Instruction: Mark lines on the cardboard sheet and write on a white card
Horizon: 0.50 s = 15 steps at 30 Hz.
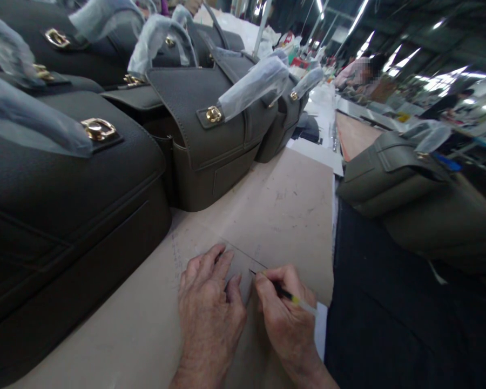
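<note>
- Right hand: grip is narrow, pinching a pen low near its tip, likely for fine control.
- Pen tip is pointing down at the brown paper, just beside a thin dark line, near side of it. Can't tell if it's touching.
- Left hand: grip isn't closing on anything visible; it's lying flat with fingers extended, probably steadying the paper.
- Paper is lying between a bag row on the left and dark cloth on the right, giving both hands a flat work spot.
- Left row: dark bags are standing upright, handles up.
- Clear plastic is wrapping the handles, presumably against scuffs.
- Another bag is sitting far right, beyond the cloth.
</note>
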Each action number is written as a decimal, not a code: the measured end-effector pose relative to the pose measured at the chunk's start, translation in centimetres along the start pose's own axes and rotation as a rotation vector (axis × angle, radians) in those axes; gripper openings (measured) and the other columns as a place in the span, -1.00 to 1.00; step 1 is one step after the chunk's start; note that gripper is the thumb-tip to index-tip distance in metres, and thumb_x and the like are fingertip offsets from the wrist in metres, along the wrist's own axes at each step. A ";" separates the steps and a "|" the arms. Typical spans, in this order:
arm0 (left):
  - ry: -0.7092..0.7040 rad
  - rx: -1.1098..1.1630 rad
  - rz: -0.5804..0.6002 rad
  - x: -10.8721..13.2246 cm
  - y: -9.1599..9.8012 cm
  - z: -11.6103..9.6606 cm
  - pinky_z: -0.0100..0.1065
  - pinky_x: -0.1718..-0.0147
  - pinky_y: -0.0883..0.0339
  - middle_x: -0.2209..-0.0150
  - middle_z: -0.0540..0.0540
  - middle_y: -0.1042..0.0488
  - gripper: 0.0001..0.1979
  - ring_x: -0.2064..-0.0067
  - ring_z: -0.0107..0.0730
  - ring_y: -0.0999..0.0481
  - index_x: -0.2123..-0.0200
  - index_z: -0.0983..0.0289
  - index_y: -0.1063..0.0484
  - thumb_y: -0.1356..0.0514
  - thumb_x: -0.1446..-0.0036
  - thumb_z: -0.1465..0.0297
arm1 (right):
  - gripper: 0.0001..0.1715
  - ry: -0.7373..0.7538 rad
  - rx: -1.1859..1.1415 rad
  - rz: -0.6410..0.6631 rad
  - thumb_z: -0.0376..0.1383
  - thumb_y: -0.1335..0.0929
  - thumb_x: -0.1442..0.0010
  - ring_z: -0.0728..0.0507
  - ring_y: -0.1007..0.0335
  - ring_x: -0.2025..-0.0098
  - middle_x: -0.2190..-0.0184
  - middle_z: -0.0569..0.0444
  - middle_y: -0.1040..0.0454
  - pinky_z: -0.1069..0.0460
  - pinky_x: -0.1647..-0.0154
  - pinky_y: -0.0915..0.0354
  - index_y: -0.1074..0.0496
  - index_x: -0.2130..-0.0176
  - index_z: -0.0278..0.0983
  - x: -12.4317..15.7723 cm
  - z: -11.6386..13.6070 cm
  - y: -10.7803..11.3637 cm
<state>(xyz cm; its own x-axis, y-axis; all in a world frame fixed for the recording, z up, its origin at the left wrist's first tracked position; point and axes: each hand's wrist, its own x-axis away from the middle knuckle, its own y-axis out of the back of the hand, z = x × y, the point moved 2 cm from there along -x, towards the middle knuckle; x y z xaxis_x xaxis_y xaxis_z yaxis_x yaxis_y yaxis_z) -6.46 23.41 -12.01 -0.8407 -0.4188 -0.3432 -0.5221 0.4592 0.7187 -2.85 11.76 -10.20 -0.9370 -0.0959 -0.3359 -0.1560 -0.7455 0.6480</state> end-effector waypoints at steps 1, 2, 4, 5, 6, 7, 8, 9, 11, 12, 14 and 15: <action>-0.002 -0.002 -0.002 0.0 0.0 0.0 -0.06 0.10 -0.35 0.02 0.06 -0.40 -0.72 0.05 -0.18 -0.33 0.12 0.26 -0.41 -0.10 -0.07 0.50 | -0.79 0.000 -0.001 0.004 -0.27 -0.26 -0.13 0.04 -0.23 0.70 0.70 0.19 -0.34 0.14 0.62 -0.15 -0.29 0.52 -0.26 0.0 0.0 0.0; -0.005 -0.008 -0.004 0.1 0.0 0.1 -0.06 0.11 -0.35 0.02 0.06 -0.40 -0.72 0.05 -0.18 -0.33 0.12 0.26 -0.41 -0.10 -0.07 0.50 | -0.79 -0.004 -0.001 0.002 -0.27 -0.26 -0.12 0.04 -0.24 0.69 0.70 0.19 -0.35 0.14 0.61 -0.16 -0.30 0.52 -0.26 0.1 -0.1 0.0; -0.027 -0.020 -0.005 0.1 -0.1 0.4 -0.08 0.13 -0.36 0.01 0.04 -0.40 -0.71 0.06 -0.19 -0.34 0.11 0.23 -0.40 -0.10 -0.06 0.48 | -0.79 -0.032 0.003 -0.017 -0.26 -0.27 -0.12 0.02 -0.26 0.67 0.70 0.19 -0.35 0.13 0.60 -0.17 -0.30 0.51 -0.25 0.2 -0.3 0.0; -0.045 -0.022 -0.007 0.1 -0.2 0.6 -0.09 0.14 -0.37 0.01 0.02 -0.40 -0.71 0.06 -0.20 -0.34 0.10 0.22 -0.39 -0.11 -0.06 0.47 | -0.79 -0.054 0.005 -0.030 -0.25 -0.28 -0.12 0.02 -0.27 0.66 0.70 0.19 -0.35 0.13 0.60 -0.17 -0.31 0.51 -0.25 0.2 -0.4 0.0; -0.053 -0.022 -0.006 0.1 -0.3 0.7 -0.09 0.14 -0.37 0.01 0.01 -0.40 -0.70 0.06 -0.21 -0.34 0.09 0.20 -0.39 -0.12 -0.06 0.46 | -0.80 -0.075 0.009 -0.044 -0.25 -0.28 -0.12 0.01 -0.28 0.66 0.70 0.19 -0.35 0.12 0.60 -0.17 -0.31 0.51 -0.25 0.3 -0.5 0.0; -0.061 -0.019 -0.005 0.1 -0.3 0.8 -0.09 0.14 -0.38 0.02 0.00 -0.40 -0.70 0.06 -0.21 -0.34 0.09 0.19 -0.39 -0.12 -0.06 0.45 | -0.80 -0.094 0.013 -0.054 -0.25 -0.28 -0.12 0.01 -0.29 0.65 0.70 0.19 -0.35 0.12 0.60 -0.17 -0.31 0.51 -0.25 0.4 -0.6 0.0; -0.060 -0.017 -0.006 0.1 -0.3 0.7 -0.08 0.14 -0.38 0.02 0.00 -0.40 -0.70 0.06 -0.20 -0.34 0.10 0.19 -0.39 -0.12 -0.06 0.45 | -0.80 -0.108 0.015 -0.059 -0.24 -0.28 -0.12 0.00 -0.29 0.65 0.70 0.19 -0.36 0.12 0.60 -0.17 -0.31 0.51 -0.24 0.5 -0.7 0.0; -0.047 -0.014 -0.006 0.1 -0.3 0.7 -0.07 0.13 -0.37 0.02 0.01 -0.40 -0.71 0.06 -0.19 -0.34 0.10 0.20 -0.39 -0.12 -0.06 0.46 | -0.80 -0.112 0.017 -0.062 -0.24 -0.28 -0.11 0.00 -0.29 0.65 0.70 0.19 -0.36 0.11 0.59 -0.17 -0.31 0.51 -0.24 0.5 -0.7 0.0; -0.020 -0.012 -0.004 0.0 -0.1 0.4 -0.05 0.11 -0.36 0.02 0.04 -0.40 -0.72 0.06 -0.18 -0.34 0.11 0.23 -0.40 -0.11 -0.07 0.48 | -0.80 -0.119 0.018 -0.056 -0.23 -0.28 -0.11 -0.01 -0.29 0.65 0.69 0.19 -0.36 0.11 0.58 -0.18 -0.32 0.51 -0.24 0.5 -0.7 -0.1; -0.019 -0.012 -0.004 0.0 -0.1 0.2 -0.05 0.11 -0.36 0.02 0.05 -0.40 -0.72 0.06 -0.17 -0.34 0.11 0.24 -0.40 -0.11 -0.07 0.48 | -0.80 -0.125 0.021 -0.054 -0.23 -0.28 -0.12 -0.01 -0.29 0.64 0.69 0.19 -0.36 0.10 0.58 -0.18 -0.32 0.51 -0.24 0.5 -0.6 -0.1; -0.012 -0.012 0.001 0.0 0.0 0.0 -0.06 0.12 -0.36 0.02 0.05 -0.40 -0.72 0.06 -0.17 -0.34 0.11 0.25 -0.40 -0.11 -0.06 0.50 | -0.80 -0.141 0.026 -0.049 -0.23 -0.28 -0.12 -0.01 -0.30 0.64 0.68 0.19 -0.37 0.10 0.57 -0.18 -0.31 0.50 -0.24 0.5 -0.6 -0.1; -0.019 -0.013 0.001 0.0 0.0 0.0 -0.06 0.13 -0.37 0.02 0.05 -0.40 -0.71 0.07 -0.18 -0.34 0.11 0.24 -0.39 -0.11 -0.06 0.50 | -0.80 -0.147 0.026 -0.047 -0.23 -0.28 -0.12 -0.01 -0.30 0.63 0.68 0.18 -0.37 0.09 0.56 -0.18 -0.31 0.50 -0.24 0.4 -0.6 -0.1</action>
<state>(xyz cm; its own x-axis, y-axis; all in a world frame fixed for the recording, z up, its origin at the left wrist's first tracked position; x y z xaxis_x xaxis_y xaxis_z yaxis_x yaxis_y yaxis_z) -6.52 23.43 -12.04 -0.8441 -0.4030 -0.3537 -0.5193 0.4498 0.7266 -3.04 11.38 -10.83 -0.9639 0.0376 -0.2637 -0.2068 -0.7296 0.6519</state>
